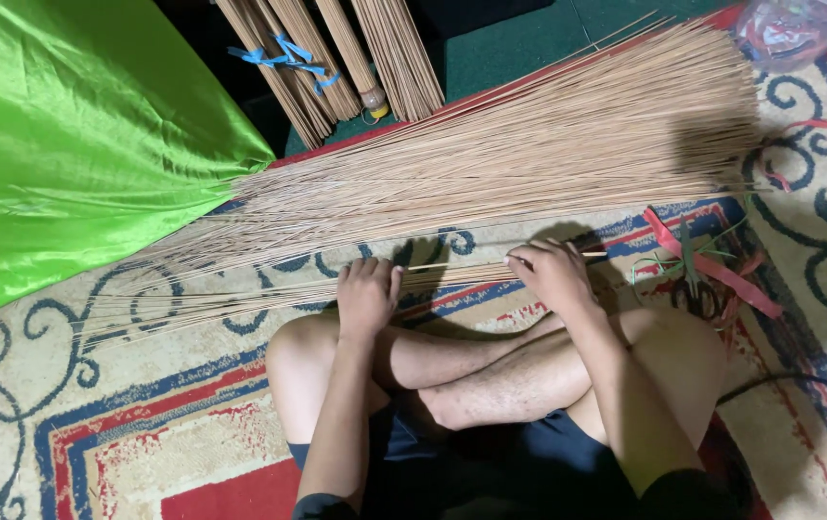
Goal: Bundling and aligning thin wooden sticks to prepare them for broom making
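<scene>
Pale straw-coloured sticks are being gathered on a patterned carpet by a person seated cross-legged; a small bundle of sticks lies just in front of the shins, running left to right, and it is gripped at two places; the left hand is closed down over it with the fingers curled, and the right hand is closed around its right end, where a few stick tips jut out past the knuckles; behind this bundle a far larger loose heap of sticks is spread in a fan across the carpet, its narrow end tucked under a bright green cloth; several finished bundles, some tied with blue strips, are stacked at the top edge; red ribbon strips and what seem to be scissors lie just beside the right knee; judged from this, some bundles are already tied, one small bundle is held but not yet bound, and most of the heap is left unsorted.
</scene>
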